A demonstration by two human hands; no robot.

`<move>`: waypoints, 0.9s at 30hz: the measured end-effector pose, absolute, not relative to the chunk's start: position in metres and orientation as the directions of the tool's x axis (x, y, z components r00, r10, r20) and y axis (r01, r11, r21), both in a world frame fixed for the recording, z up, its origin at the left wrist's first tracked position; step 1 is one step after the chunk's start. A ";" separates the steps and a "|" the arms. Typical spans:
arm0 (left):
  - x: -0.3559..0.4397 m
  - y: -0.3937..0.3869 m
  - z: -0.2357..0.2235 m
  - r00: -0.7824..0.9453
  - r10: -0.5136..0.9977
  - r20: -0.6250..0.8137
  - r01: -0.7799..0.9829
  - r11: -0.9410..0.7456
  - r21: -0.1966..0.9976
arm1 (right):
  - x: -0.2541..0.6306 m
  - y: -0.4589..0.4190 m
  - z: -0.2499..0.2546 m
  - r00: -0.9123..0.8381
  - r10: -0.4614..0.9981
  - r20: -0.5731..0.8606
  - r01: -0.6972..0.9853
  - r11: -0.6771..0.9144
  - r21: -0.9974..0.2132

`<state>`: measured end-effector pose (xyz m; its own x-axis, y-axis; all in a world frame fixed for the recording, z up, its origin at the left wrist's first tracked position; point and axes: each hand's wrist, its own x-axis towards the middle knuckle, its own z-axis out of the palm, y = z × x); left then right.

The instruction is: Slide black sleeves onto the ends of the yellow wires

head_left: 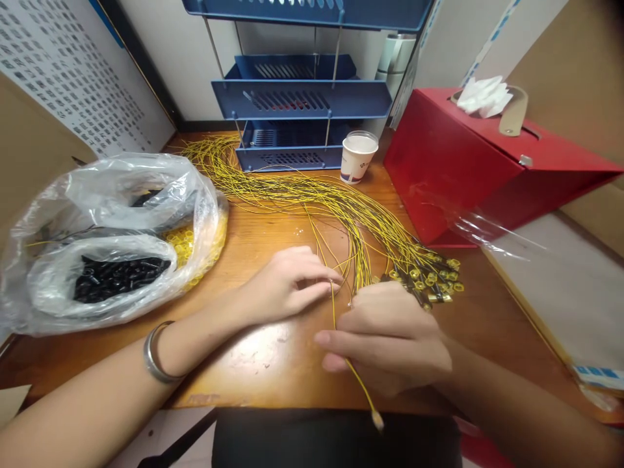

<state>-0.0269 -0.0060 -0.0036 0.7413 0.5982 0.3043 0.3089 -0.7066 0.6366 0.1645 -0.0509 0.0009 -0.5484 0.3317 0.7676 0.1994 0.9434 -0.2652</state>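
A thin yellow wire [358,378] runs between my two hands over the front of the table. My left hand [295,286] pinches it between thumb and fingertips. Closed around the same wire, my right hand [390,335] lets a short length hang toward the table's front edge. A small pale tip [377,420] ends that length; it is too blurred to make out further. Behind my hands a large bundle of yellow and dark wires [312,188] curves across the table. Many of its right ends carry black sleeves and yellow hexagonal pieces [431,279].
To the left sits a clear plastic bag [205,201] with small black parts [119,276] and yellow rings [182,244]. A blue tiered rack [302,101] stands at the back beside a paper cup [359,158]. A red box [453,162] with tissues [485,97] occupies the right.
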 end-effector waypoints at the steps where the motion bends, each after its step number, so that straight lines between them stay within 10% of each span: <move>1: -0.027 -0.006 -0.004 0.733 0.607 0.306 0.320 -0.705 0.632 | 0.163 -0.053 0.002 -0.529 0.329 0.782 0.189 0.944 -0.270; 27: -0.028 -0.008 -0.008 0.622 0.758 0.199 0.385 -0.517 0.764 | 0.164 -0.041 -0.007 -0.373 0.677 0.635 0.555 0.711 -0.431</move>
